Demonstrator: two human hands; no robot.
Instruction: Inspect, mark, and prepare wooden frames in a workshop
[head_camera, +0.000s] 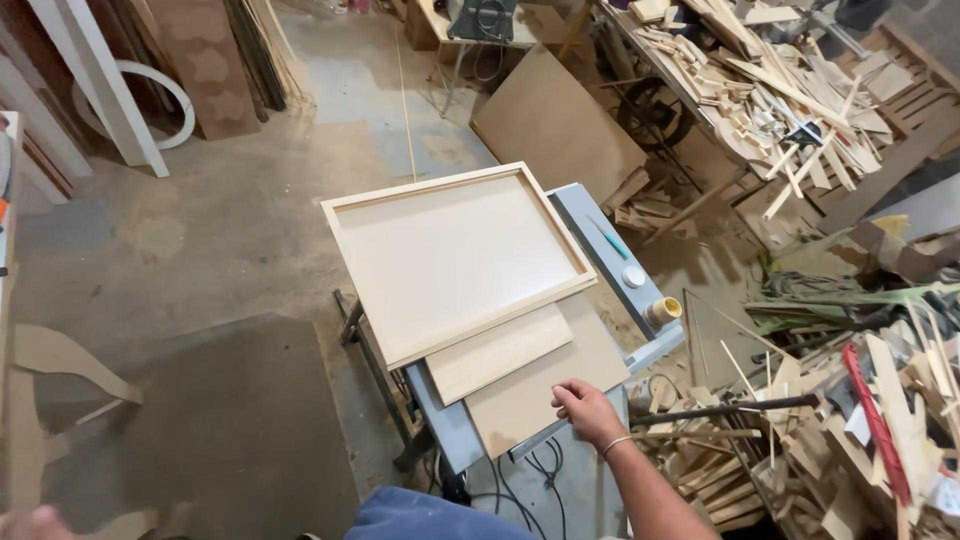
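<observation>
While scrap wood (800, 90) crowds nearby, right hand (588, 410) touches board (545, 385).

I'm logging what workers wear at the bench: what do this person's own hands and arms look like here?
The right hand is bare, with no glove, and the forearm has no sleeve. A thin, pale bangle circles the wrist. The left hand shows only as a blurred sliver at the bottom edge, too unclear to tell what it wears. Blue fabric shows at the lower edge.
</observation>
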